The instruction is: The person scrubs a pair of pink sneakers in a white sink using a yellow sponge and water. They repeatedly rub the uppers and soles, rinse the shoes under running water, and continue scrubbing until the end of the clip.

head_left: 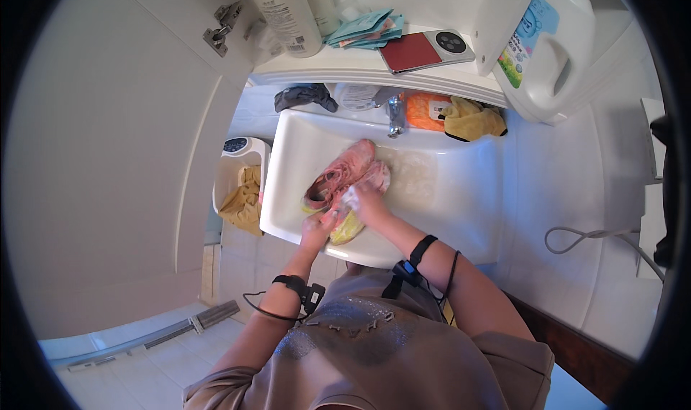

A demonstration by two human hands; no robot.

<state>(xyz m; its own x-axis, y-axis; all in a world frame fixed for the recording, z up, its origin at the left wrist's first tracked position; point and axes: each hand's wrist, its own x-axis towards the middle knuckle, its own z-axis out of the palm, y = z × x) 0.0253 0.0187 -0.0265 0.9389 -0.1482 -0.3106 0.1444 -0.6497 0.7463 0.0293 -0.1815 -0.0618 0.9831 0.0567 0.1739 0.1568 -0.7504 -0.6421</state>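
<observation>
Two pink lace-up shoes lie in the white washbasin (464, 194). The farther shoe (351, 164) rests on the basin floor with its dark opening showing. The nearer shoe (348, 229) has a yellowish-green sole and is partly covered by my hands. My left hand (318, 227) grips this nearer shoe around its heel end. Over its upper, my right hand (370, 202) is curled and blurred by motion. Something whitish (351, 198) shows at the right fingers; whether it is foam or a small held item I cannot tell.
Cloudy, sudsy water (413, 175) pools beside the shoes. A chrome faucet (395, 118) stands at the back, near an orange packet (424, 110) and a yellow cloth (475, 119). Above, a shelf holds a phone (413, 52) and bottles (286, 18). An open cabinet door (108, 156) stands left.
</observation>
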